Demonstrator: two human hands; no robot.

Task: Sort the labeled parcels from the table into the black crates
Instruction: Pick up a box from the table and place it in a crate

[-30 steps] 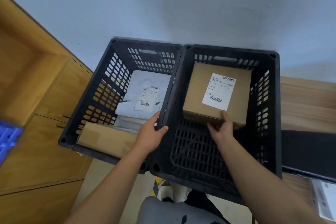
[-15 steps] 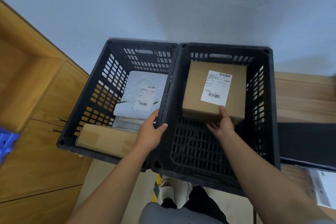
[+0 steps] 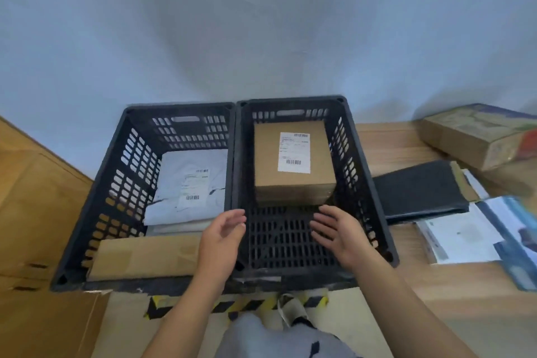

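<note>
In the right crate (image 3: pixel 360 171), at its far end, a brown box (image 3: pixel 293 166) lies flat on the slatted floor with its white label (image 3: pixel 294 152) facing up. The near half of that crate's floor is bare black grid. The right hand (image 3: pixel 338 231) hovers over this near part, just short of the box, its grip open with fingers spread and holding nothing. The left hand (image 3: pixel 223 234) hangs over the rim shared by the two crates, its grip also open, fingers loosely extended and apart from any parcel.

The left crate (image 3: pixel 116 183) stands touching the right one, side by side against the pale wall. Inside it a white mailer bag (image 3: pixel 189 183) with a barcode label lies on top of other flat parcels, and a brown cardboard parcel (image 3: pixel 145 256) leans across the near edge.

To the right, on the wooden surface (image 3: pixel 392 142), lie a black bag (image 3: pixel 418 189), a printed white and blue packet (image 3: pixel 470 232) and a large cardboard carton (image 3: pixel 479 134). Yellow and black tape (image 3: pixel 232 304) marks the floor below the crates.
</note>
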